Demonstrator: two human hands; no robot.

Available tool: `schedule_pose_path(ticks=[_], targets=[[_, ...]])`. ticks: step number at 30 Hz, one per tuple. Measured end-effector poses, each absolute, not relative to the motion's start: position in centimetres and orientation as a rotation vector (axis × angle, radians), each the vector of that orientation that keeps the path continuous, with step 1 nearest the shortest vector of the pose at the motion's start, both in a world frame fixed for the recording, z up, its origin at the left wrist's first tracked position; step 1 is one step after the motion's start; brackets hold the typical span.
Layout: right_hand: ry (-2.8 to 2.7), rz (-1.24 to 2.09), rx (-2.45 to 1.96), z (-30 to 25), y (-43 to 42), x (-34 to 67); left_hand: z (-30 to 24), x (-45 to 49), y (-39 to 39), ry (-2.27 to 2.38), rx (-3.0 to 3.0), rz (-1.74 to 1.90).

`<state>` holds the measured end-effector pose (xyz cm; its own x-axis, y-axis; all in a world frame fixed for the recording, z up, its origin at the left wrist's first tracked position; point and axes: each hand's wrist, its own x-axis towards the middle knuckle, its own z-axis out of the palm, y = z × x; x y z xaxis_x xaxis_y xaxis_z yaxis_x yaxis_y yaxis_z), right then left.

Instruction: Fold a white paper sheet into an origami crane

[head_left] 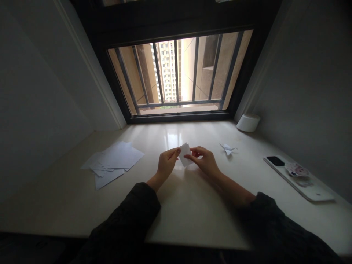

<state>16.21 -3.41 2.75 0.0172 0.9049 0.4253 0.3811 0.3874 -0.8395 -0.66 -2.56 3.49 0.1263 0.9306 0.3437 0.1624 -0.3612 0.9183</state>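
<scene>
A small folded piece of white paper (184, 156) is held up just above the ledge, between my two hands. My left hand (167, 160) pinches its left edge with the thumb on the near face. On the other side my right hand (205, 160) grips the right edge, thumb in front and fingers behind. Layers show at the paper's top corner, where two points stand slightly apart. To the right of my right hand, a folded paper crane (228, 149) rests on the ledge.
Loose white sheets and scraps of paper (118, 157) lie in a pile at the left. A phone (299, 179) with a round grip lies at the right. A white cylindrical object (248, 122) stands by the right wall, near the barred window (178, 73). The pale ledge (189, 212) ends in front of me.
</scene>
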Motion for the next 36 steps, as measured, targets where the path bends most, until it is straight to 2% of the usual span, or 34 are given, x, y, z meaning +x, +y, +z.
schedule_pose_path(ticks=[6, 9, 16, 23, 29, 36], targets=[[-1.376, 1.069, -1.038, 2.3, -3.0, 16.2, 3.4, -0.8, -1.9, 0.882, 1.379, 1.197], [-1.332, 1.186, -0.967, 2.3, -3.0, 16.2, 3.2, -0.8, -1.6, 0.859, 1.267, 1.114], [-1.359, 1.173, -0.946, 2.1, -2.8, 16.4, 2.9, -0.6, -1.5, 0.927, 1.272, 1.098], [-1.314, 0.875, -1.097, 1.6, -2.3, 17.5, 2.2, -1.1, -0.8, 1.080, 1.249, 1.282], [-1.163, 1.016, -1.109, 1.4, -2.0, 18.1, 1.8, -1.6, -0.4, 1.313, 1.402, 1.456], [-1.056, 1.093, -1.045, 1.5, -1.9, 17.8, 2.7, -1.3, -1.3, 1.312, 1.503, 1.476]])
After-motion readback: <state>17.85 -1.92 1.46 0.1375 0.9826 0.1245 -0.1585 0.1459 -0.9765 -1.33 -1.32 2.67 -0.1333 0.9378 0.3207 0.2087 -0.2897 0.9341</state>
